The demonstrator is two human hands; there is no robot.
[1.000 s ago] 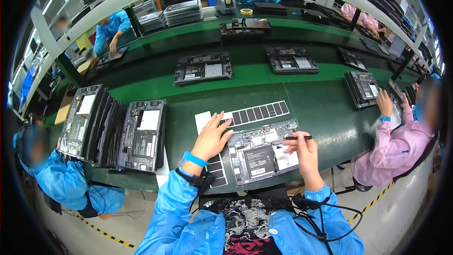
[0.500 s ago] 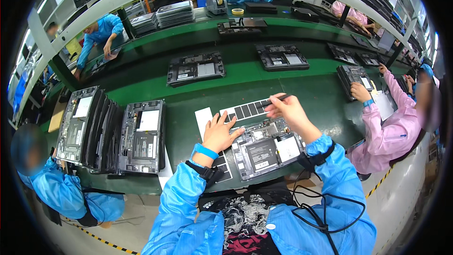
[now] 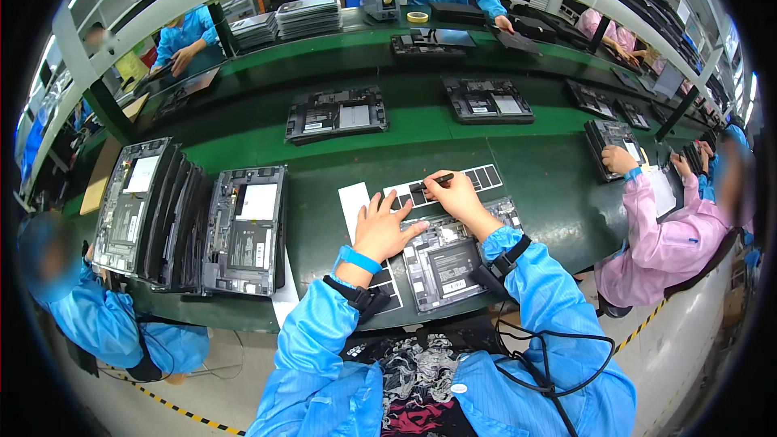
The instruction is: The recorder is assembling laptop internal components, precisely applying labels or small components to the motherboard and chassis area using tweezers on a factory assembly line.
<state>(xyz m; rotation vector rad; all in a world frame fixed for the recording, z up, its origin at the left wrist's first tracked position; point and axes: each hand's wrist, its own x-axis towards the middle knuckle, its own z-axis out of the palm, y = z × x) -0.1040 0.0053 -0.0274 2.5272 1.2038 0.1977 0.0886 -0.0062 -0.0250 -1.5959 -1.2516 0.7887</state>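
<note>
An opened electronic device (image 3: 445, 269) with a dark battery and exposed circuit boards lies on the green bench in front of me. My left hand (image 3: 379, 231) is spread open. Its fingertips rest on a white sheet with black rectangular pads (image 3: 486, 180), and its thumb reaches the device's upper left edge. My right hand (image 3: 455, 197) pinches a thin black pen-shaped tool (image 3: 443, 179), its tip over the sheet's pads. My right forearm covers the device's right part. A second strip of black pads (image 3: 390, 291) shows between my left wrist and the device.
On the left stand a stack of opened devices (image 3: 133, 202) and a second stack (image 3: 247, 231). More device stacks (image 3: 336, 113) lie further back. A person in pink (image 3: 647, 218) handles a device on the right; people in blue sit across. A black cable (image 3: 558, 340) hangs by my right arm.
My right hand has moved left and down with the black tool, bringing its tip to the pads near my left fingers. My left hand stays nearly in place.
</note>
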